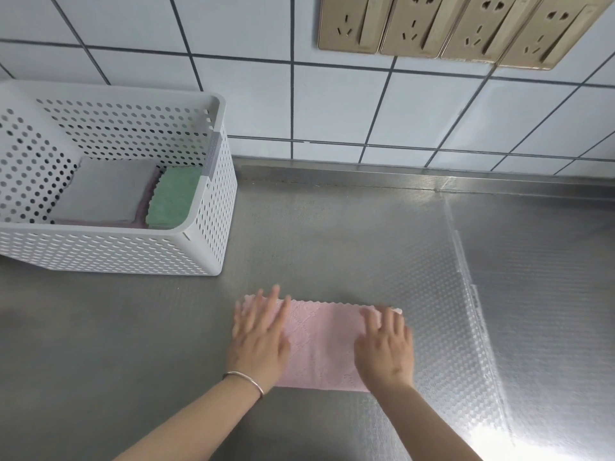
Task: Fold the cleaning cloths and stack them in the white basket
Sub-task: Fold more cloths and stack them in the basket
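A pink cleaning cloth (321,344) lies flat on the steel counter in front of me, folded into a rectangle. My left hand (258,337) rests flat on its left end with fingers spread. My right hand (386,347) lies flat on its right end. Neither hand grips anything. The white perforated basket (206,201) stands at the back left. Inside it a folded grey cloth (106,191) sits on top of a pink one, and a folded green cloth (174,197) lies beside them on the right.
The steel counter (332,234) runs to a tiled wall (332,104) at the back. A clear embossed film (472,294) covers its right part. Several gold wall sockets (466,24) hang at the upper right.
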Action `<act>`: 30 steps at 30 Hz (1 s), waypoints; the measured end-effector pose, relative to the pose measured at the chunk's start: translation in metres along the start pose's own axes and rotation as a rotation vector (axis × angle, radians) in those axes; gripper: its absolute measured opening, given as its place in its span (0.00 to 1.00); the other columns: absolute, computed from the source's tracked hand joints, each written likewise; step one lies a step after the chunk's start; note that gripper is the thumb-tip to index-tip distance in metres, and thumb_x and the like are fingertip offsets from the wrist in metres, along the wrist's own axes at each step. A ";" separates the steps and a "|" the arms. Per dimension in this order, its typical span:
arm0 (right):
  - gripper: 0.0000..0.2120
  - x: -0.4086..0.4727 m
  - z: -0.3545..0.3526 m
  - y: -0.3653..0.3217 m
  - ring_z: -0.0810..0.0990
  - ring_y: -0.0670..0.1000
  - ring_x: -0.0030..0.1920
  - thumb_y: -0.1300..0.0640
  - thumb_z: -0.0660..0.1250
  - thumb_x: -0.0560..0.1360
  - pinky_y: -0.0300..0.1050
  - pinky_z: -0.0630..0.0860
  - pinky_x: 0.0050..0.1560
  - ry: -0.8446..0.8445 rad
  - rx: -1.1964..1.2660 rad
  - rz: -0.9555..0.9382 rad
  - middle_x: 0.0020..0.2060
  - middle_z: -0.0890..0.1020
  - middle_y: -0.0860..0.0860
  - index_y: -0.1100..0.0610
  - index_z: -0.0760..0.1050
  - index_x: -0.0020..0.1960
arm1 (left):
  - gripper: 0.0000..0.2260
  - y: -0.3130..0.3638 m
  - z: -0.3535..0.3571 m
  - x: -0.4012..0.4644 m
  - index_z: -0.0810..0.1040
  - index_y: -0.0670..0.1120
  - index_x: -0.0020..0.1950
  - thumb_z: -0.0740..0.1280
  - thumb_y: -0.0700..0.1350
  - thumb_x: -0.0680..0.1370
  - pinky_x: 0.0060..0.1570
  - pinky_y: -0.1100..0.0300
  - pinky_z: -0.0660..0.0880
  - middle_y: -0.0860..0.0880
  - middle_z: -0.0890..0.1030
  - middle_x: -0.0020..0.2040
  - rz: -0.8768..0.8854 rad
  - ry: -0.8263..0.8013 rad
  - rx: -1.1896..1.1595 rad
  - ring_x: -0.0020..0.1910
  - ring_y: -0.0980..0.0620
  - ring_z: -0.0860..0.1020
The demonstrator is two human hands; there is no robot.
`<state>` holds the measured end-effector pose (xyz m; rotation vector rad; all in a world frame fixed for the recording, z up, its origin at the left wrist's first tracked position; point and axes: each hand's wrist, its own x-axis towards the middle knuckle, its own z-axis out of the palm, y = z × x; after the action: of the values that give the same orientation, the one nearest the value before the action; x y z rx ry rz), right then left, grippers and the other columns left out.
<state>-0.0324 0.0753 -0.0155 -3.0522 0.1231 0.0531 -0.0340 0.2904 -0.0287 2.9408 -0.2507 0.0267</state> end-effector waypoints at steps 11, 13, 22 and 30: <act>0.26 -0.025 0.027 -0.013 0.53 0.53 0.75 0.43 0.42 0.81 0.53 0.49 0.71 -0.224 0.100 -0.287 0.75 0.59 0.51 0.51 0.58 0.75 | 0.28 0.027 0.034 -0.014 0.61 0.51 0.72 0.52 0.61 0.74 0.65 0.37 0.58 0.49 0.62 0.74 0.080 -0.254 0.067 0.73 0.42 0.60; 0.27 -0.025 0.029 -0.006 0.52 0.52 0.75 0.41 0.41 0.80 0.53 0.48 0.72 -0.222 0.096 -0.286 0.75 0.57 0.49 0.49 0.56 0.75 | 0.28 0.026 0.032 -0.014 0.61 0.51 0.72 0.53 0.60 0.74 0.66 0.38 0.57 0.48 0.61 0.74 0.077 -0.250 0.066 0.73 0.42 0.60; 0.30 -0.032 0.024 0.039 0.48 0.49 0.76 0.39 0.41 0.79 0.46 0.42 0.74 -0.236 0.132 -0.046 0.76 0.53 0.48 0.52 0.51 0.77 | 0.28 -0.014 0.024 -0.017 0.61 0.47 0.73 0.44 0.59 0.79 0.71 0.48 0.51 0.42 0.60 0.74 -0.013 -0.266 0.036 0.74 0.41 0.56; 0.30 -0.030 0.008 0.033 0.63 0.52 0.69 0.56 0.62 0.73 0.52 0.67 0.65 -0.052 0.490 0.212 0.71 0.63 0.51 0.56 0.59 0.74 | 0.33 0.005 0.011 -0.011 0.54 0.43 0.75 0.53 0.60 0.74 0.70 0.43 0.50 0.46 0.56 0.76 -0.024 -0.229 0.006 0.75 0.44 0.50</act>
<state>-0.0656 0.0455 -0.0255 -2.5372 0.3924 0.0991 -0.0461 0.2850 -0.0390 2.9505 -0.2478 -0.3152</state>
